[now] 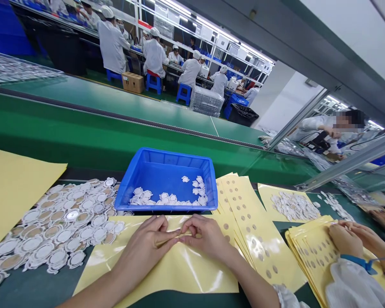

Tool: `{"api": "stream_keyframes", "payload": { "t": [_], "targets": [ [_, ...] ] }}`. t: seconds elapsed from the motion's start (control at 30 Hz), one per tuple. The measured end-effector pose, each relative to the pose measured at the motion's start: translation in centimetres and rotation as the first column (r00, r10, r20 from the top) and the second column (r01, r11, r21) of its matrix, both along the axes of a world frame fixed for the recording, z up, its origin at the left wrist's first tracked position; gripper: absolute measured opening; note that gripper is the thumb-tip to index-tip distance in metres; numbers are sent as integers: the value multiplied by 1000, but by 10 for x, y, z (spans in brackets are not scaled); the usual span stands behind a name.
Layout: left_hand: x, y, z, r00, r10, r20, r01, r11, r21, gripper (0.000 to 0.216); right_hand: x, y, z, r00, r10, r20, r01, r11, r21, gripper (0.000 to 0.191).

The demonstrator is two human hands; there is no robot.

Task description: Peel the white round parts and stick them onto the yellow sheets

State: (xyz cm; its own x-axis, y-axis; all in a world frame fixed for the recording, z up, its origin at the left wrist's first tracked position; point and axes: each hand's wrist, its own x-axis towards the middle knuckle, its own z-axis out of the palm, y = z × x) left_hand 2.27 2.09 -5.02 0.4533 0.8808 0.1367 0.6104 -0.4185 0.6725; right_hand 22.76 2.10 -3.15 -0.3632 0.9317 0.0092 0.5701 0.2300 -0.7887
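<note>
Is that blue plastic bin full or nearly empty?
Nearly empty. The blue rectangular plastic bin shows mostly bare floor, with only a thin scatter of small white round parts along its near side and right corner.

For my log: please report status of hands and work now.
Left hand and right hand pinch yellow sheet. Blue tray behind. Nothing between.

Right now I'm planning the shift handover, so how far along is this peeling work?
Done: a few white round parts lie in the blue plastic tray, and spent yellow backing sheets with holes are stacked to its right. In hand: the left hand and right hand pinch something small over a glossy yellow sheet. Left: a large pile of white round parts.
</note>
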Motion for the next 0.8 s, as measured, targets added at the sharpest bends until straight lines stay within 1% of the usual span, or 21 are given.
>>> {"api": "stream_keyframes", "payload": {
  "t": [0.2,0.43,0.5,0.57,0.67,0.73,0.8],
  "targets": [
    [0,1,2,1000,24,0,-24,998,-65,30,-1,0,-2,999,-1,-46,2,1000,18,13],
    [0,-1,1,1000,15,-26,-17,997,-71,27,1,1,-9,991,-21,-132,17,999,-29,7],
    [0,0,-1,1000,19,-22,-21,998,-63,25,1,1,-9,987,-30,-157,23,999,-45,8],
    [0,2,-3,999,29,-15,-30,999,-44,24,1,1,-7,983,-36,-181,22,997,-75,14],
    [1,1,-5,999,49,7,-49,998,43,27,1,2,-5,971,-78,-226,41,986,-162,26],
    [1,-2,-4,996,50,67,-61,984,165,36,2,3,-4,945,-145,-294,63,961,-270,35],
    [0,-7,3,989,40,140,-80,954,290,38,2,5,-4,903,-200,-379,41,921,-388,43]
  ]
}}
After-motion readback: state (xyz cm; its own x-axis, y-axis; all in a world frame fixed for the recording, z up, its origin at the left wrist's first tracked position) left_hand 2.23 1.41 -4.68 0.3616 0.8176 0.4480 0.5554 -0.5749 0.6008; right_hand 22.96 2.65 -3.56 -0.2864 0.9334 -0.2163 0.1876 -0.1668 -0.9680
